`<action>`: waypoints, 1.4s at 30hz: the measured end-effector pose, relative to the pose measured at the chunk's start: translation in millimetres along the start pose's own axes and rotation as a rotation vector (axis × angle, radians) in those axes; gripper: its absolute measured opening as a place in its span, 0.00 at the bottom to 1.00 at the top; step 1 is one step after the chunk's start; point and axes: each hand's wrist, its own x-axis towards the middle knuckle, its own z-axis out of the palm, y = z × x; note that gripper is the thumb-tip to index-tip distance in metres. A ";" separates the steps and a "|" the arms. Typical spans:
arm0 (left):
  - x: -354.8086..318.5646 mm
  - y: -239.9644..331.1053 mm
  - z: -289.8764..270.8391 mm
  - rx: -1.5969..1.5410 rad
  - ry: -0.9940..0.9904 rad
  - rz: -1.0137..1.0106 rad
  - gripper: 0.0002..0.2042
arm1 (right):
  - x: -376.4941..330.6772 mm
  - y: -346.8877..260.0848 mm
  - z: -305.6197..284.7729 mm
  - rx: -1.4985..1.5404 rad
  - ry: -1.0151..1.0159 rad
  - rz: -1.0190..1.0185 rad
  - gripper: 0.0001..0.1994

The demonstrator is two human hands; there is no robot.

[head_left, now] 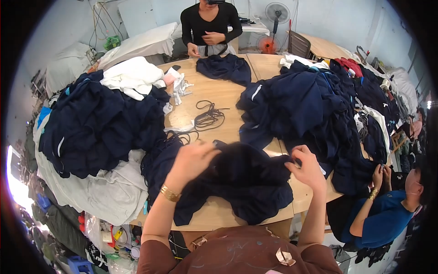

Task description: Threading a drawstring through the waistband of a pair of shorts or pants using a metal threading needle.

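A dark navy garment [246,182] lies spread and rumpled in front of me at the table's near edge. My right hand [309,168] is closed in a pinch on the garment's upper right edge. Over its left part is my left hand [194,157], wearing gold bangles at the wrist. The left fingers are smeared by motion, so their grip on the cloth cannot be made out. Dark cords [210,116] lie loosely coiled on the table beyond the garment, with more strands at its left side.
Navy garment piles stand left [100,123] and right [305,105] on the wooden table [228,96]. White cloth [132,77] tops the left pile. Across the table a person in black [210,27] has a navy garment [223,68] before them. Another person in blue [383,219] handles navy cloth at right.
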 end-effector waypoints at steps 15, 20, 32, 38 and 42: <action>-52.4 42.5 38.0 -0.424 -0.332 -0.104 0.11 | -18.9 -47.3 -44.8 0.375 0.324 -0.046 0.05; -45.8 23.6 -0.8 -0.970 -0.305 -0.351 0.06 | -25.1 -34.5 -50.0 0.403 0.428 -0.015 0.05; -14.9 42.0 5.2 -0.573 -0.575 -0.072 0.15 | -21.3 -43.9 -4.7 0.596 0.001 0.071 0.07; -23.7 41.9 2.8 -0.627 -0.464 -0.005 0.12 | -25.0 -26.0 -8.3 0.563 0.050 0.044 0.07; -28.6 45.2 7.9 -0.513 -0.525 -0.028 0.11 | -22.2 -28.1 0.8 0.576 -0.158 0.099 0.09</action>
